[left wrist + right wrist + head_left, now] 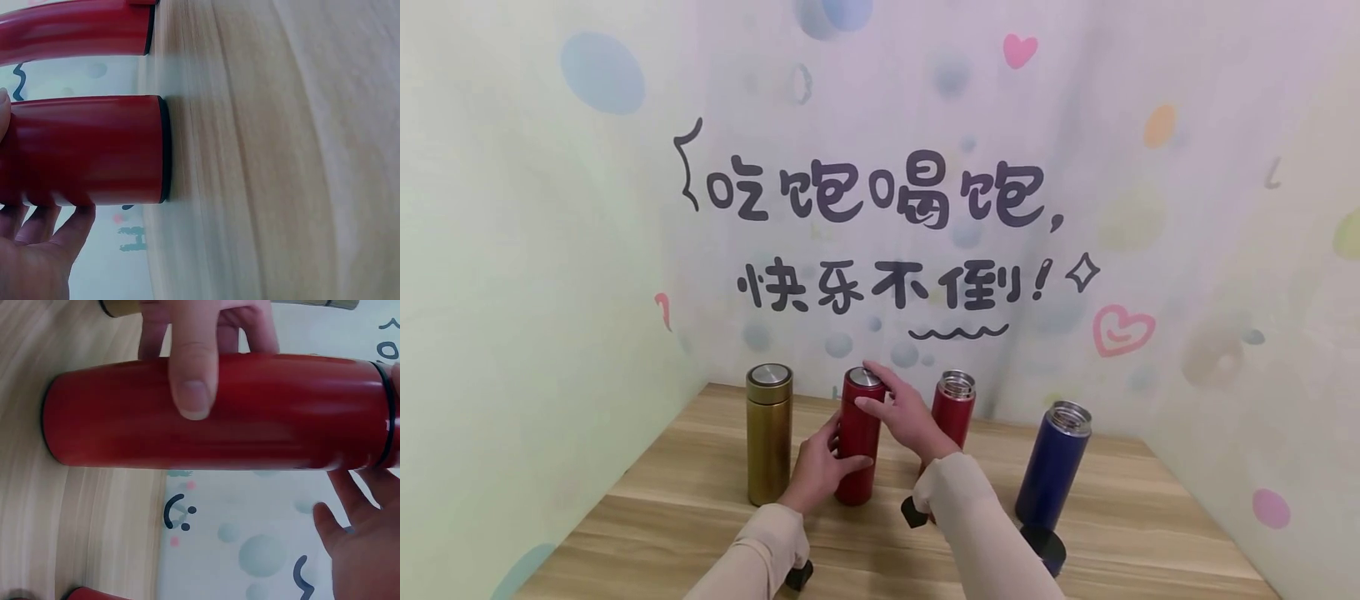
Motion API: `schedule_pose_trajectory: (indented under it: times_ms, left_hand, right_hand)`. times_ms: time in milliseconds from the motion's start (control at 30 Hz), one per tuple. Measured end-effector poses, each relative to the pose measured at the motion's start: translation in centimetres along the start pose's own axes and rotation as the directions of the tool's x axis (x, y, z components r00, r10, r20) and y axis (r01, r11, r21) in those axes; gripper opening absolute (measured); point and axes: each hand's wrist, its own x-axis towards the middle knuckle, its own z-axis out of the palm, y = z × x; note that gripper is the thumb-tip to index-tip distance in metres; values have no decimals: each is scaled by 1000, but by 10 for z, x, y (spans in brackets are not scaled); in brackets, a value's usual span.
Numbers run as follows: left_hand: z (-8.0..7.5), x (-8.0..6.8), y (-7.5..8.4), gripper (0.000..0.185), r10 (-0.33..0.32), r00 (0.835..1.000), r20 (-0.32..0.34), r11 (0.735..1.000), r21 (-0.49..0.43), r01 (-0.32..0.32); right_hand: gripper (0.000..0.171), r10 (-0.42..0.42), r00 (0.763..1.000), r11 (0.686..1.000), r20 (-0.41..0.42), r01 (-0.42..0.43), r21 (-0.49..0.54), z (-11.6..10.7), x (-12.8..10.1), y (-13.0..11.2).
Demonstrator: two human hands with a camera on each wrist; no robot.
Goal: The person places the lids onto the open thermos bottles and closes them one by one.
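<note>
A red thermos (pixel 859 437) with a steel-topped lid (pixel 865 378) stands upright on the wooden table. My left hand (pixel 816 473) grips its body, thumb across the near side and fingers on the far side. The right hand (pixel 912 415) holds the lid, its thumb on the near side and fingers over the top edge. In the right wrist view, the left thumb (pixel 192 394) lies along the red body, and the right hand (pixel 369 540) is at the lid end. The left wrist view shows the thermos's black base (pixel 166 150) at the table surface.
A gold thermos (pixel 769 450) with its lid on stands to the left. Right of the hands is a second red thermos (pixel 955 408), lidless and partly hidden by the right arm. Farther right stands a lidless blue thermos (pixel 1052 467), with a dark lid (pixel 1047 548) before it.
</note>
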Motion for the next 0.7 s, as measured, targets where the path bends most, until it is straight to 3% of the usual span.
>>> schedule_pose_trajectory:
  times_ms: [167,300,433,700]
  left_hand:
    - [0,0,0,86,-4,1000,-3,1000,-5,4]
    - [-1,0,0,86,-9,1000,-5,1000,-2,9]
    - [-1,-1,0,85,-7,1000,-6,1000,3,7]
    - [-1,-2,2,86,-7,1000,3,1000,13,7]
  right_hand:
    - [60,-40,993,995,-113,29,-98,8,2,4]
    - [63,-97,978,968,-187,49,-245,16,3,4]
    - [62,-157,954,943,-256,68,-324,23,2,3]
    - [60,-158,912,916,-377,-7,-402,34,2,1]
